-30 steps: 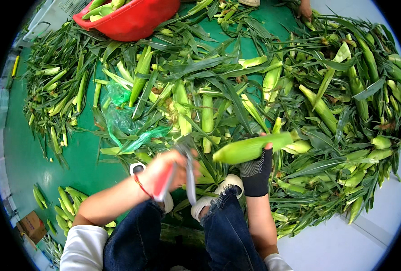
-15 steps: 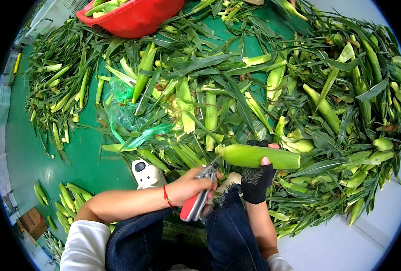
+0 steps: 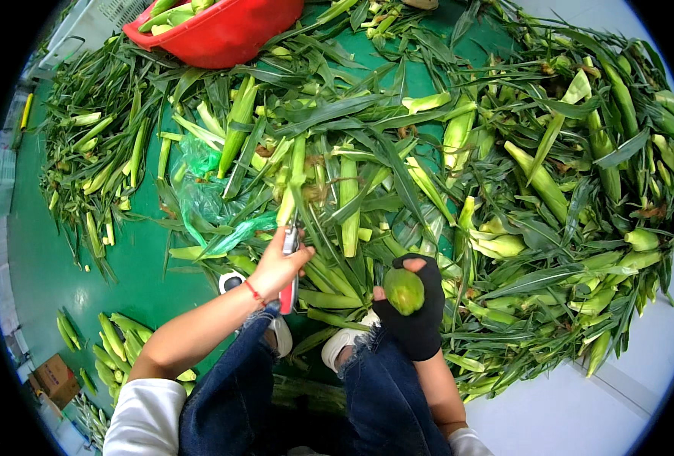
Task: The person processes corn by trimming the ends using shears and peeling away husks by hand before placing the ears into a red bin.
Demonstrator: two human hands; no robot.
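My left hand (image 3: 278, 267), with a red string on its wrist, is closed round pruning shears (image 3: 291, 247) with a red handle. The shears point away from me, over the cut leaves. Just beyond them is a pale green husk piece (image 3: 285, 207); whether they touch it I cannot tell. My right hand (image 3: 419, 328) wears a black fingerless glove and grips a green ear of corn (image 3: 405, 292). The ear is turned nearly end-on, so most of its length is hidden. It is held above the pile, to the right of the shears.
Husks and leaves (image 3: 534, 281) cover much of the green floor (image 3: 177, 281). A red basin (image 3: 223, 34) with ears stands at the far left. Trimmed ears (image 3: 115, 346) lie at the near left. A green plastic bag (image 3: 204, 182) is among the leaves. My white shoes (image 3: 338, 346) are below.
My left hand with the shears has moved left and away from the corn. My right hand has drawn slightly nearer and turned the ear from sideways to end-on.
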